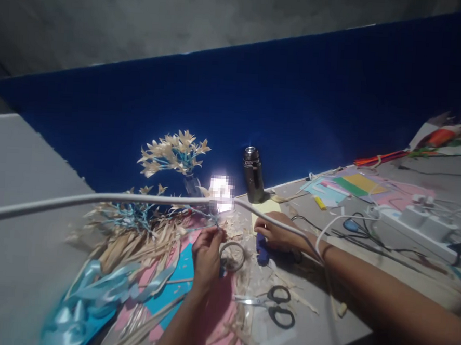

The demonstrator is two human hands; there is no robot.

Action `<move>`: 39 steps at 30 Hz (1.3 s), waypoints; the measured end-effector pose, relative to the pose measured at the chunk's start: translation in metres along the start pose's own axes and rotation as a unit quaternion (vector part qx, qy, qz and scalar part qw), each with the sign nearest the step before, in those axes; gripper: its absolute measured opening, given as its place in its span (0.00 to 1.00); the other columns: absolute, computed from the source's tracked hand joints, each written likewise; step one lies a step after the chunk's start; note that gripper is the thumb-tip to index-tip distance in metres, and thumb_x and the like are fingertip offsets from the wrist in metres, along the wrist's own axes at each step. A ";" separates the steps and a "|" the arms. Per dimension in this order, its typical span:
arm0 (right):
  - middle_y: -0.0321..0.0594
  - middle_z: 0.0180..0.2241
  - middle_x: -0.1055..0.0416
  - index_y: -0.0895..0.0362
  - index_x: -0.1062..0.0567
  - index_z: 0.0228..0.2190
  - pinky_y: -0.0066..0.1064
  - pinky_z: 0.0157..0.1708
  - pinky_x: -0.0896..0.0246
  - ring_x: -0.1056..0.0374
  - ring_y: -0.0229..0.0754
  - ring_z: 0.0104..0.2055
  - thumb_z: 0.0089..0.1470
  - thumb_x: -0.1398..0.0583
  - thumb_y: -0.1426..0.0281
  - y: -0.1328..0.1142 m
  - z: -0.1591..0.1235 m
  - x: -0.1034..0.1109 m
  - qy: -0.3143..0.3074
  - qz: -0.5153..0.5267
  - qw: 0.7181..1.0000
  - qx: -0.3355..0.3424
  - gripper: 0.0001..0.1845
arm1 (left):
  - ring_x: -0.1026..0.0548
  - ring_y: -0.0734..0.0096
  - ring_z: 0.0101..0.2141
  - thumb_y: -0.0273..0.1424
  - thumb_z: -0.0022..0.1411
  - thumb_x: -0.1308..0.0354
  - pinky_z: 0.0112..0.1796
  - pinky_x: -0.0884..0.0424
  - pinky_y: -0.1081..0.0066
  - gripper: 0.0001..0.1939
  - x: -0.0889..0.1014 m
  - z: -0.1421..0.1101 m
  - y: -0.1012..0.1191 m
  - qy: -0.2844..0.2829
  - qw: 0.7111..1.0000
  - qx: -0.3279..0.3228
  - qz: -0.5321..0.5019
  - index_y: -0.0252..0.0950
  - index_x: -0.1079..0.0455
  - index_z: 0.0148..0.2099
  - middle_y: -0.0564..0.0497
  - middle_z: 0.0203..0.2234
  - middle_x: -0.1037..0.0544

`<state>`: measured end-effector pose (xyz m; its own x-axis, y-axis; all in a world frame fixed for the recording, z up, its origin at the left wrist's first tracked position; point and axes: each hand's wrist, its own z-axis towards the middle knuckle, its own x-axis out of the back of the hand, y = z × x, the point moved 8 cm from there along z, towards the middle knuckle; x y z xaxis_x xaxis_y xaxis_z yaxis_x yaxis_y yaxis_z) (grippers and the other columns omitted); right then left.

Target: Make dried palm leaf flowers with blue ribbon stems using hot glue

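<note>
A: layout?
B: tabletop [318, 331], flower bunch [173, 153] left of black flask [254, 183]
A: hands?
B: right hand [277, 230] curled, left hand [207, 250] fingertips together. Scissors [264, 302] nearer wearer, blue tool [262, 252] at right fingers, thin stem [196, 227] by left; can't tell if either's clamped
A: step?
B: looks like fine stem handling, calls for steady left fingertips

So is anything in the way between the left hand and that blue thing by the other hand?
Yes, a round ring, maybe a tape roll, sits between the left hand and the blue thing by the right hand. A white cord crosses the view too, but seems higher up.
</note>
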<state>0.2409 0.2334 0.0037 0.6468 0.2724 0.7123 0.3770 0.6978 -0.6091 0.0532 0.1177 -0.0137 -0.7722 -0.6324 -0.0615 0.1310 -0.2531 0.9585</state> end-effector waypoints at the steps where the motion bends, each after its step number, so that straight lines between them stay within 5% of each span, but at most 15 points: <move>1: 0.43 0.28 0.20 0.55 0.17 0.27 0.30 0.32 0.42 0.28 0.44 0.32 0.54 0.36 0.72 -0.003 -0.004 -0.004 -0.011 0.013 1.000 0.006 0.07 | 0.25 0.68 0.29 0.42 0.53 0.31 0.34 0.28 0.69 0.15 -0.003 -0.002 -0.002 -0.009 1.000 0.010 -0.010 0.34 0.24 0.34 0.51 0.25 0.23; 5: 0.39 0.34 0.19 0.55 0.17 0.38 0.28 0.34 0.38 0.27 0.42 0.34 0.56 0.37 0.69 -0.030 -0.018 -0.035 -0.047 0.156 0.986 0.039 0.09 | 0.26 0.69 0.28 0.43 0.53 0.32 0.34 0.28 0.69 0.16 -0.011 -0.011 0.003 -0.025 0.999 0.034 -0.034 0.34 0.25 0.33 0.52 0.24 0.24; 8: 0.36 0.31 0.20 0.55 0.16 0.35 0.26 0.31 0.37 0.27 0.40 0.32 0.52 0.35 0.72 -0.042 -0.022 -0.062 -0.078 0.248 0.965 0.038 0.08 | 0.28 0.69 0.27 0.43 0.53 0.32 0.32 0.30 0.71 0.15 -0.009 -0.017 0.016 -0.014 0.999 0.038 -0.010 0.36 0.26 0.30 0.53 0.22 0.25; 11: 0.35 0.27 0.22 0.55 0.17 0.30 0.27 0.30 0.38 0.28 0.39 0.29 0.52 0.37 0.75 -0.040 -0.022 -0.074 -0.043 0.251 0.966 0.055 0.08 | 0.28 0.68 0.25 0.46 0.50 0.31 0.30 0.30 0.70 0.18 -0.007 -0.024 0.025 -0.005 0.999 0.046 -0.002 0.36 0.27 0.26 0.52 0.21 0.26; 16: 0.39 0.32 0.20 0.55 0.18 0.33 0.29 0.37 0.35 0.26 0.41 0.34 0.55 0.39 0.75 -0.037 -0.028 -0.076 0.011 0.201 0.972 0.126 0.09 | 0.25 0.65 0.25 0.45 0.42 0.27 0.26 0.28 0.70 0.18 -0.007 -0.038 0.016 0.061 0.992 0.096 -0.053 0.37 0.25 0.27 0.50 0.22 0.22; 19: 0.39 0.33 0.20 0.54 0.19 0.34 0.31 0.41 0.35 0.26 0.42 0.35 0.57 0.39 0.73 -0.032 -0.031 -0.074 0.028 0.192 0.975 0.109 0.07 | 0.22 0.63 0.26 0.43 0.39 0.25 0.26 0.27 0.69 0.18 -0.006 -0.043 0.012 0.108 0.987 0.087 -0.086 0.38 0.24 0.28 0.50 0.23 0.21; 25: 0.37 0.30 0.20 0.54 0.18 0.30 0.30 0.36 0.36 0.27 0.42 0.33 0.54 0.38 0.75 -0.028 -0.032 -0.073 0.023 0.211 0.976 0.058 0.07 | 0.22 0.63 0.27 0.38 0.43 0.28 0.28 0.25 0.70 0.11 -0.019 -0.039 0.025 0.015 0.999 0.050 -0.015 0.37 0.22 0.26 0.48 0.24 0.20; 30: 0.35 0.25 0.24 0.56 0.20 0.28 0.29 0.30 0.38 0.31 0.40 0.27 0.53 0.39 0.75 -0.026 -0.036 -0.077 0.018 0.232 0.973 0.004 0.07 | 0.24 0.66 0.25 0.37 0.44 0.30 0.26 0.27 0.72 0.10 -0.019 -0.039 0.030 0.022 0.999 0.044 -0.014 0.36 0.23 0.23 0.49 0.21 0.22; 35: 0.36 0.28 0.23 0.56 0.22 0.27 0.29 0.37 0.36 0.30 0.39 0.31 0.53 0.40 0.77 -0.036 -0.037 -0.074 0.041 0.247 0.966 0.071 0.08 | 0.24 0.67 0.23 0.35 0.39 0.27 0.23 0.28 0.72 0.11 -0.016 -0.046 0.024 0.086 0.990 0.077 -0.081 0.35 0.23 0.25 0.50 0.21 0.21; 39: 0.35 0.25 0.27 0.56 0.25 0.25 0.27 0.32 0.38 0.33 0.38 0.29 0.55 0.41 0.76 -0.032 -0.036 -0.079 0.030 0.242 0.965 0.093 0.09 | 0.21 0.62 0.26 0.36 0.45 0.27 0.23 0.26 0.70 0.10 -0.014 -0.045 0.017 0.031 0.997 0.069 -0.018 0.37 0.21 0.29 0.47 0.26 0.20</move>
<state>0.2019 0.1660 -0.0456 0.7574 0.5603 0.3352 -0.1000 0.6068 -0.7885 0.0945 0.0894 -0.0091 -0.7341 -0.6701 -0.1097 0.0138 -0.1763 0.9842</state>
